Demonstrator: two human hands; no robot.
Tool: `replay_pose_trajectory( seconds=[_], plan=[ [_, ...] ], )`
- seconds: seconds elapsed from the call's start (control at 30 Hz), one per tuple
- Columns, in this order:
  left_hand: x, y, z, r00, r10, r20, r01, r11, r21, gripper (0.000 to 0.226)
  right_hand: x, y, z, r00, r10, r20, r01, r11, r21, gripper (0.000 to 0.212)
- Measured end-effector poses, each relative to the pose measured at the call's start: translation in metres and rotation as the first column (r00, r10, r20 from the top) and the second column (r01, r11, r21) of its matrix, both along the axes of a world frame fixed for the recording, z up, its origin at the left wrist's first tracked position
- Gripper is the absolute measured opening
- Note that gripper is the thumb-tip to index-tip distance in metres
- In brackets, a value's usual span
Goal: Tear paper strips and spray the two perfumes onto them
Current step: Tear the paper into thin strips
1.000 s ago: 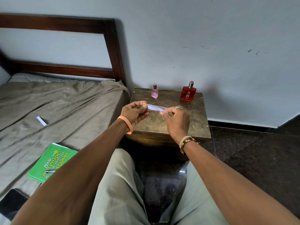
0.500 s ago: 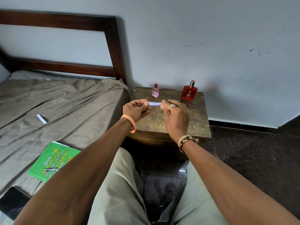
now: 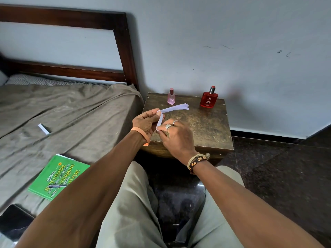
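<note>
At the centre of the frame, above the near part of the wooden bedside table (image 3: 206, 126), the left hand (image 3: 144, 122) pinches a folded white paper (image 3: 176, 108) between thumb and forefinger. The paper's layered ends fan toward the upper right. One strip (image 3: 160, 122) of it bends downward to the right hand (image 3: 177, 138), whose thumb and forefinger pinch its lower end while the other fingers curl loosely. Just behind the paper, at the table's far edge by the wall, the small pink perfume bottle (image 3: 171, 97) stands upright. The red perfume bottle (image 3: 208, 99) stands upright well apart to its right. On the bed (image 3: 71, 108) at the left lies a loose paper strip (image 3: 43, 128). Toward the lower left a green book (image 3: 57, 174) has a pen (image 3: 57, 185) on it, and a black phone (image 3: 14, 221) lies near the corner.
</note>
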State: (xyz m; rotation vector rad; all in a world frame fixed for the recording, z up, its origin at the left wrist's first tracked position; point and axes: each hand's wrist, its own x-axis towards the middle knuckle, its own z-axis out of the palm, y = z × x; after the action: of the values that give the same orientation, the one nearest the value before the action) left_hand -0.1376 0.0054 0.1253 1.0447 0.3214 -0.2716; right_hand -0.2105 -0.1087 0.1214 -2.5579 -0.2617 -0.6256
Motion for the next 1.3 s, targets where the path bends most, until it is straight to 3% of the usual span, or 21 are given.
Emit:
replay_pose_trajectory(
  seconds=[0.17,0.27,0.37,0.47,0.5,0.6,0.73,0.8,0.9,0.97,1.3],
  plan=[
    [0.003,0.006,0.0,1.0,0.004,0.005,-0.004,1.0,-0.025,0.012,-0.002,-0.003,0.002,0.999,-0.01,-0.037,0.012,0.998,0.054,0.011],
    [0.002,0.005,0.0,0.999,-0.023,0.022,0.023,1.0,-0.019,0.01,-0.004,-0.005,0.012,0.992,-0.03,-0.122,0.063,0.957,0.282,0.019],
    [-0.001,0.002,0.002,0.992,-0.114,0.049,0.113,0.993,0.03,0.011,0.005,-0.01,0.023,0.937,0.01,-0.35,0.213,0.776,0.593,0.041],
    [-0.002,0.002,0.002,0.98,-0.186,0.066,0.18,0.979,0.093,0.013,0.017,-0.02,0.029,0.87,0.069,-0.488,0.359,0.59,0.723,0.039],
    [-0.003,0.002,0.002,0.976,-0.204,0.069,0.196,0.974,0.111,0.014,0.018,-0.024,0.032,0.85,0.08,-0.521,0.38,0.592,0.711,0.038],
    [-0.004,0.002,0.004,0.971,-0.231,0.069,0.219,0.965,0.145,0.015,0.022,-0.03,0.032,0.845,0.022,-0.534,0.359,0.716,0.598,0.026],
    [-0.002,0.001,0.002,0.979,-0.196,0.055,0.187,0.973,0.136,0.017,0.023,-0.028,0.027,0.902,-0.191,-0.387,0.329,0.885,0.33,0.018],
    [-0.001,0.0,0.001,0.984,-0.171,0.056,0.161,0.977,0.14,0.017,0.022,-0.025,0.025,0.911,-0.24,-0.334,0.337,0.901,0.274,0.017],
    [0.0,-0.001,0.0,0.984,-0.162,0.079,0.149,0.978,0.149,0.014,0.026,-0.025,0.023,0.877,-0.192,-0.441,0.335,0.902,0.272,0.013],
    [0.0,-0.001,0.0,0.981,-0.174,0.081,0.159,0.973,0.165,0.014,0.029,-0.027,0.023,0.856,-0.146,-0.496,0.303,0.919,0.252,0.024],
    [0.006,0.007,-0.005,0.939,-0.339,0.057,0.317,0.919,0.235,0.008,0.042,-0.03,0.03,0.849,-0.075,-0.523,0.17,0.976,0.138,0.02]
  ],
)
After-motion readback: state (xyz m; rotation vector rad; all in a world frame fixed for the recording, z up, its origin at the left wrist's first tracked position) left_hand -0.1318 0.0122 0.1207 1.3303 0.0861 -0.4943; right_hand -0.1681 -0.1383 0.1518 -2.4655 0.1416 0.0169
